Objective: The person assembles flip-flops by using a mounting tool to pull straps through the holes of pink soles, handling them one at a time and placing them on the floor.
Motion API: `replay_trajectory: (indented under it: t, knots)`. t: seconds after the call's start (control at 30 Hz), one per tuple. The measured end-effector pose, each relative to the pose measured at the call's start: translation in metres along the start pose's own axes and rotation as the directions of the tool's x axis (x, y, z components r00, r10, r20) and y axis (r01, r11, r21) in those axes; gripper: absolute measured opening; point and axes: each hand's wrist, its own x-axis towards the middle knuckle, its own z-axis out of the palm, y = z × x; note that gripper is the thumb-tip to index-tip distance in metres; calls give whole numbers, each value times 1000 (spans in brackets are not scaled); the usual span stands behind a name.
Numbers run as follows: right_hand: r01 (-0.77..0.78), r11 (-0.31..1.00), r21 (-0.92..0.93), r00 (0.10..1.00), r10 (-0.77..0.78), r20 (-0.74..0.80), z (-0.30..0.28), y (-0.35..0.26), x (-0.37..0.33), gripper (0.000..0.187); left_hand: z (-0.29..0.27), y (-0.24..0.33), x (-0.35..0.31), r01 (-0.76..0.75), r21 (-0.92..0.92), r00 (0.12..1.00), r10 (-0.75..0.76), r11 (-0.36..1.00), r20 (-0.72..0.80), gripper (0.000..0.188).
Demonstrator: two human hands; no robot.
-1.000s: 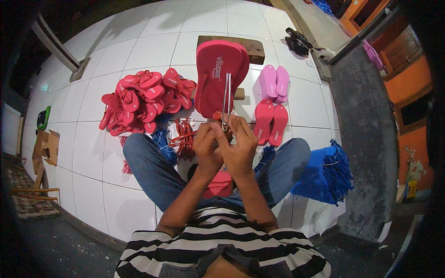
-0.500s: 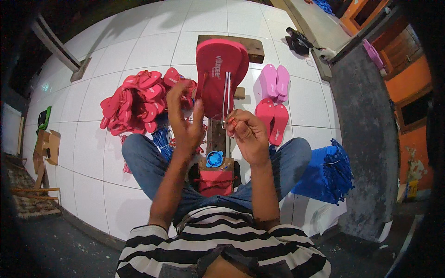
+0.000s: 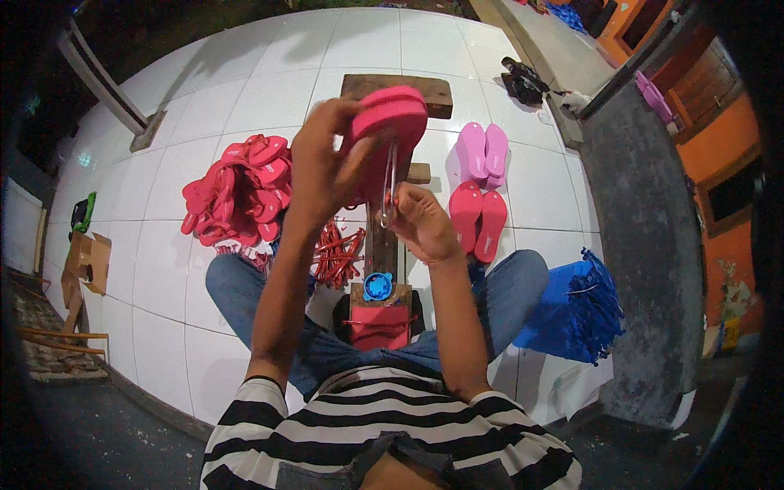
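A pink-red flip-flop sole (image 3: 371,155) is tilted up over the narrow wooden bench (image 3: 382,253) in front of me. My left hand (image 3: 327,155) is closed on the sole's left edge, fingers behind and thumb in front. A long, thin metal tool (image 3: 389,184) with a narrow looped shape lies along the sole's right side. The fingers of my right hand (image 3: 425,224) are pinched at the tool's near part. A small red bit shows by those fingertips; its kind is unclear. Between my knees, a small round blue container (image 3: 378,285) stands on the bench's near end.
Red sandals (image 3: 241,188) lie heaped at left, with red straps (image 3: 337,255) nearer the bench. A pink pair of soles (image 3: 482,153) and a red pair (image 3: 478,219) are at right. A blue bundle (image 3: 572,306) sits by my right knee. Cardboard (image 3: 86,265) stands far left.
My left hand has moved up and right, from apart beside the sole to gripping its edge. The sole is tilted differently and looks narrower. My right hand has shifted slightly, staying at the metal tool.
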Motion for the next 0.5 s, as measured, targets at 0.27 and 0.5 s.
replay_trajectory:
  t: [0.27, 0.5]
  knots:
    - [169, 922, -349, 972, -215, -97, 17, -3, -20, 28, 12, 0, -27, 214, -511, 964, -264, 832, -26, 25]
    - [174, 872, -458, 910, -320, -265, 35, -26, 18, 43, 17, -9, -26, 203, -501, 968, -249, 841, -25, 18]
